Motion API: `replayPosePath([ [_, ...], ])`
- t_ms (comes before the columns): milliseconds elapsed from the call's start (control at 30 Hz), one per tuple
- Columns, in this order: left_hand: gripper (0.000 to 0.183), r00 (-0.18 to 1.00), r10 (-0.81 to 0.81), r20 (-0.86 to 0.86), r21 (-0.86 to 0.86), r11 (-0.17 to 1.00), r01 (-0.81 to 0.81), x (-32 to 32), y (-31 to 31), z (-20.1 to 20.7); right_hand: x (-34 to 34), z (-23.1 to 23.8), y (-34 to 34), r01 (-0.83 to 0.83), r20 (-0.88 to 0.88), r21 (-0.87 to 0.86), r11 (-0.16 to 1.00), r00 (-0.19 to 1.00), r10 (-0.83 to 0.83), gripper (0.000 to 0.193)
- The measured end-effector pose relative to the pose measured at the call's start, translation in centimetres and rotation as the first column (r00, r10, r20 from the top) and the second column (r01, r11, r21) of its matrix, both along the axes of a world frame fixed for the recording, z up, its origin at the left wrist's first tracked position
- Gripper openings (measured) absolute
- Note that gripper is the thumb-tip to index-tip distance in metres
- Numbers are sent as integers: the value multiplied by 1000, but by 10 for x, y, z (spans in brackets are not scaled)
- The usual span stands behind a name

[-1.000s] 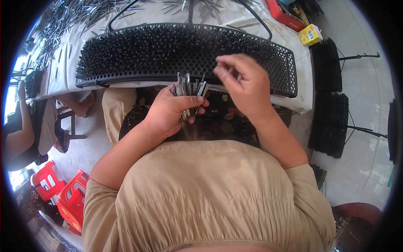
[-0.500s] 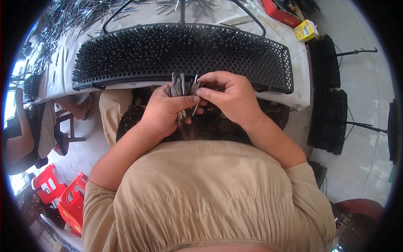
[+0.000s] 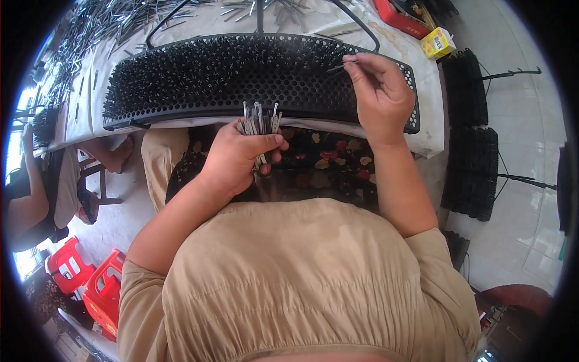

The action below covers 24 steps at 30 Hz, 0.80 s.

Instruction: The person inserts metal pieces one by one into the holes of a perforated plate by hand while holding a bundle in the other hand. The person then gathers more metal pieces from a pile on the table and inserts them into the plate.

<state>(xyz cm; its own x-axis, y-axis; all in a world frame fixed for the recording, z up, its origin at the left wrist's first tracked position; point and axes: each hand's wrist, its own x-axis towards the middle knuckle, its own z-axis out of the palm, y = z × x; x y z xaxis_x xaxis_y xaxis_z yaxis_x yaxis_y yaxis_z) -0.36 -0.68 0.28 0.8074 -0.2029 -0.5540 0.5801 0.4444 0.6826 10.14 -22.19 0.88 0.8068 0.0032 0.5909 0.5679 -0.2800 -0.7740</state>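
A bundle of thin flat metal strips (image 3: pixel 260 120) is wrapped in my left hand (image 3: pixel 236 151), their ends poking up above the fist near the rack's front edge. My right hand (image 3: pixel 385 90) pinches a single slim metal strip (image 3: pixel 339 66) between thumb and fingertips, over the right part of the rack. That long black perforated rack (image 3: pixel 301 96) has rows of round holes. Dark upright strips (image 3: pixel 181 72) crowd its left side and back. Bare holes show toward the front and the right end.
Loose metal strips (image 3: pixel 114 27) lie heaped on the white-covered table (image 3: pixel 90 114) behind and left. A red box (image 3: pixel 404 18) and a yellow carton (image 3: pixel 437 43) stand at the back right. More filled racks (image 3: pixel 470 172) are on the floor to the right. Another person's arm (image 3: pixel 27 187) and red stools (image 3: pixel 105 289) are left.
My right hand has left the bundle and moved right and away from me, over the rack, carrying one strip. My left hand stays nearly in place, still holding the bundle.
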Motion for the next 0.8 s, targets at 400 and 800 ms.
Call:
replayPosePath([
  [400,14,1000,-9,-26,45,999,10,0,0,-1,9,-1,2,51,340,-424,904,934,107,18],
  [800,10,999,-48,-16,56,997,49,0,2,-4,14,7,3,56,342,-596,801,920,190,19],
])
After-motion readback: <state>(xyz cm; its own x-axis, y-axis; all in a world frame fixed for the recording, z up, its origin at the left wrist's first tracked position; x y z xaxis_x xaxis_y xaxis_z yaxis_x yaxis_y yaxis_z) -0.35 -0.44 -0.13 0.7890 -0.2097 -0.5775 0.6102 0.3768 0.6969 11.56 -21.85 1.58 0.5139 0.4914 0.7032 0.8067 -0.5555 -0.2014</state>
